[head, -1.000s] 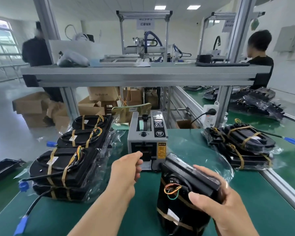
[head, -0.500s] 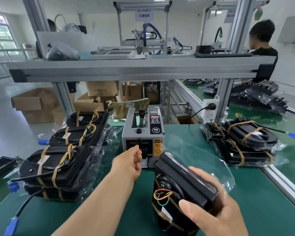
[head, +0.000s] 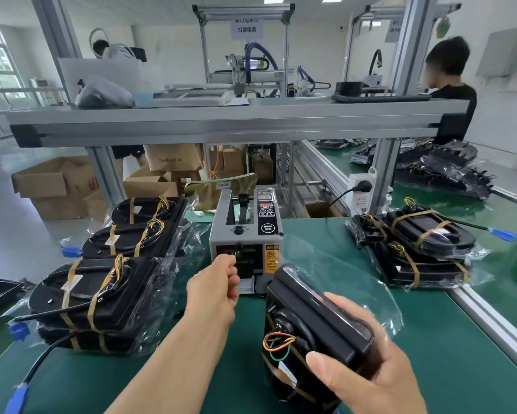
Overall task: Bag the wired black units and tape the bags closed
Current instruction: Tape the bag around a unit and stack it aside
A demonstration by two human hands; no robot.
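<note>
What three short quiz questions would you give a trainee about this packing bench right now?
1. True or false: the right hand grips a black unit with coloured wires.
2. Choose one. The left hand: A is at the outlet of the tape dispenser; B also grips the unit; C is out of view.
3. Fill in: the cable-end connectors are ____ in colour.

Key: 1 true; 2 A; 3 blue.
</note>
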